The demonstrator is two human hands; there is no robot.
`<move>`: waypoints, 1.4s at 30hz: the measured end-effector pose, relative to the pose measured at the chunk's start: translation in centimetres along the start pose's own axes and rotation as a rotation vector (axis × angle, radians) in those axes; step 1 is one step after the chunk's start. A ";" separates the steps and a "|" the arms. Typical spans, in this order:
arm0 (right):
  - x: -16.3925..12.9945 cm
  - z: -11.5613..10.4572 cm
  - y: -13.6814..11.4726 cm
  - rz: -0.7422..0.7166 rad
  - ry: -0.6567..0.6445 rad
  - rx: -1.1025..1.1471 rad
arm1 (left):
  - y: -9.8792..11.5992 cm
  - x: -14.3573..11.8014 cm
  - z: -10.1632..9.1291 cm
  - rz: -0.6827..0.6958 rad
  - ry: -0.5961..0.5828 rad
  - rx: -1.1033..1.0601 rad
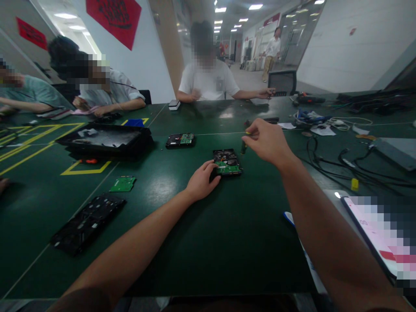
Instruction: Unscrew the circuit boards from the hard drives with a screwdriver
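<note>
A hard drive (226, 161) lies on the green tabletop with its green circuit board facing up. My left hand (203, 180) grips its left edge, fingertips on the board side and thumb at the near corner. Above and to the right of the drive, my right hand (264, 141) is closed in a pinch around a slim screwdriver (243, 146). The screwdriver points down beside the drive's right edge, apart from it; its upper part is mostly hidden by my fingers. Another hard drive (180, 140) rests farther back, left of my left hand.
A black tray (107, 141) stands at left. Nearer are a loose green circuit board (123, 184) and a black bracket (87, 222). Black cables (338, 162), a grey metal box (398, 151) and a phone (367, 229) lie at right. Several people sit across the table.
</note>
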State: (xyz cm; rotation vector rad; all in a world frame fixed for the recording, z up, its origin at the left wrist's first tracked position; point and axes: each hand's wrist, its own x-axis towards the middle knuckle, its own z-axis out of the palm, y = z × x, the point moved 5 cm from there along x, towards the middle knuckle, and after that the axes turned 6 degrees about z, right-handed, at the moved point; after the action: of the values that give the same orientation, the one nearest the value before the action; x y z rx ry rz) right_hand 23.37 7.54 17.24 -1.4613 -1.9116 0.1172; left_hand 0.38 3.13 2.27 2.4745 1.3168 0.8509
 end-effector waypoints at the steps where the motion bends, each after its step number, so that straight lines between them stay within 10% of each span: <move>1: 0.0 0.0 0.1 0.009 0.008 0.001 | 0.0 0.0 0.0 0.000 0.000 0.000; 42: -0.2 0.3 -0.6 -0.071 -0.044 0.103 | -0.7 0.4 0.4 -0.007 0.015 0.048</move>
State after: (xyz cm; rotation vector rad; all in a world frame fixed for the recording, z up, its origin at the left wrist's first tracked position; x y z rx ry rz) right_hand 22.74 7.24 17.18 -1.3312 -1.9607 0.2132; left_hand 0.35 3.92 1.81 2.5029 1.3651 0.8484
